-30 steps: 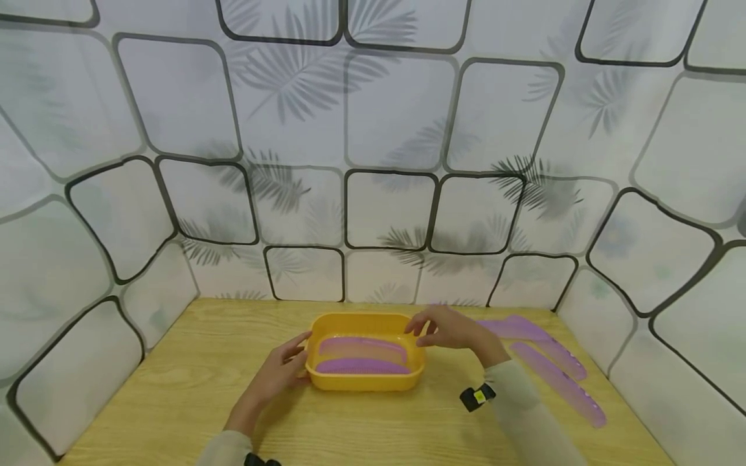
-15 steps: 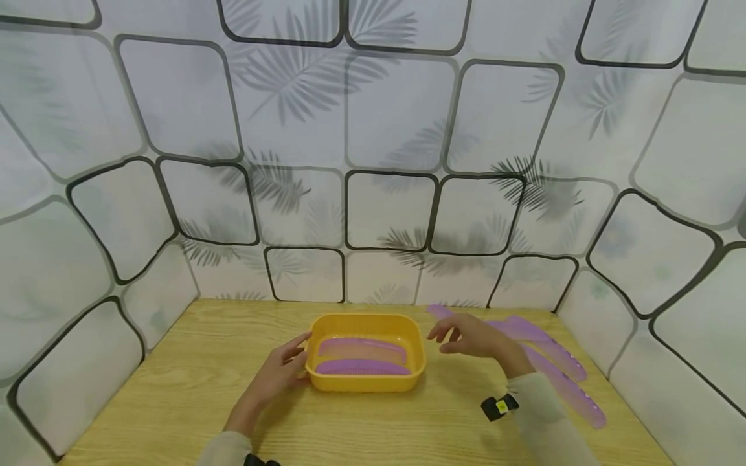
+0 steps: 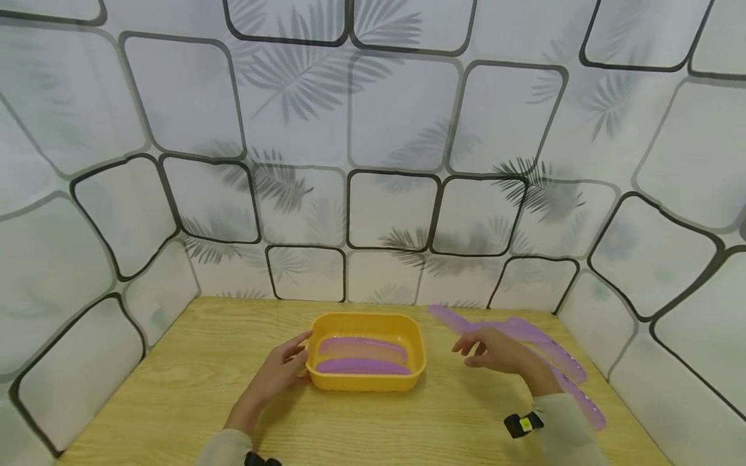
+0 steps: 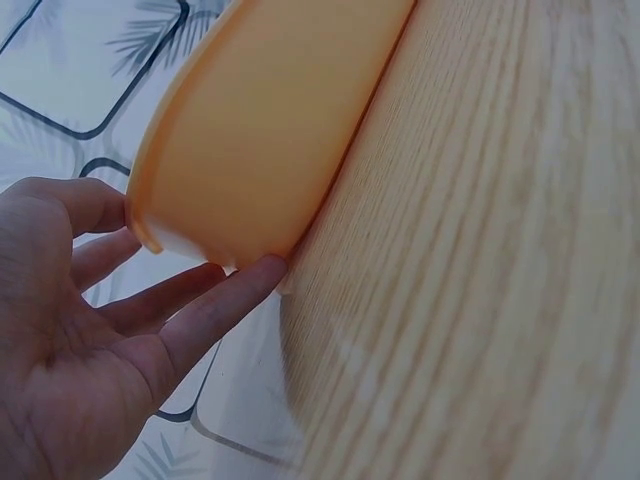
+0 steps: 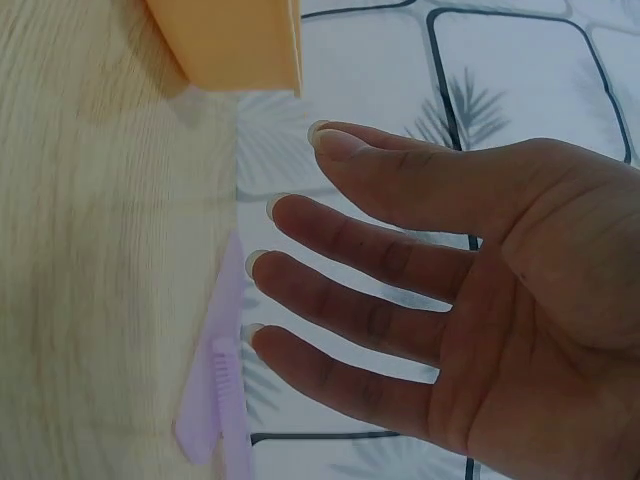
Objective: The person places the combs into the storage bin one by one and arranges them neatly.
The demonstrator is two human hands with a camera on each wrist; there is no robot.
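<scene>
A yellow plastic basket [image 3: 366, 384] stands on the wooden table. Two purple combs lie inside it, a paler far comb [image 3: 362, 349] and a near comb [image 3: 362, 367] with its teeth showing. My left hand [image 3: 278, 370] touches the basket's left end; in the left wrist view its fairly straight fingers [image 4: 225, 310] rest against the yellow wall and rim. My right hand [image 3: 495, 351] hovers right of the basket, fingers loosely bent and holding nothing. Below and behind it lie several more purple combs [image 3: 556, 358]; hand and forearm partly cover them.
The wooden tabletop [image 3: 192, 369] runs under everything. Patterned cloth [image 3: 390, 213] encloses the table at the back and both sides. Dark bands sit on both wrists, one with a yellow mark [image 3: 524, 424] on the right.
My right hand has moved away from the basket's right rim, to the right and slightly nearer, uncovering part of the far comb on the table. The left hand and basket have stayed put.
</scene>
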